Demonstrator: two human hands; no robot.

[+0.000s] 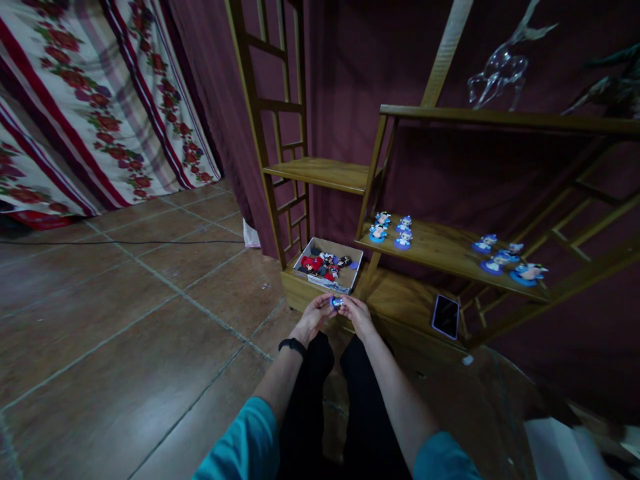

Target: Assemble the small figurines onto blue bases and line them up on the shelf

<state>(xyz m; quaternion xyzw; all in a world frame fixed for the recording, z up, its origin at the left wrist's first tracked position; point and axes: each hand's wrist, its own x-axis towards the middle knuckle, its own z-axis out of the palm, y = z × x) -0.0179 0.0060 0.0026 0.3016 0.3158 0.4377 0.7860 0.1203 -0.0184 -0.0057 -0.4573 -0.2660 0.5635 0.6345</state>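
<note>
Between my two hands, in front of the box, is a small purple and white figurine (337, 303). My left hand (316, 313) grips it from the left, and my right hand (357, 312) has its fingers closed on the other side. Just beyond them a white cardboard box (333, 285) holds several jumbled figurines, mostly red, black and white. On the shelf (435, 247) at the right, several small figurines on blue and purple bases stand in two groups, a left one (404, 239) and a right one (495, 261).
A dark-screened tablet or phone (445, 317) lies on the lower wooden board. Above stands a clear glass deer (500, 73) on the top shelf. Wooden lattice posts (273, 133) rise at the left. A thin black cable (150, 242) crosses the tiled floor; a white object (565, 447) sits bottom right.
</note>
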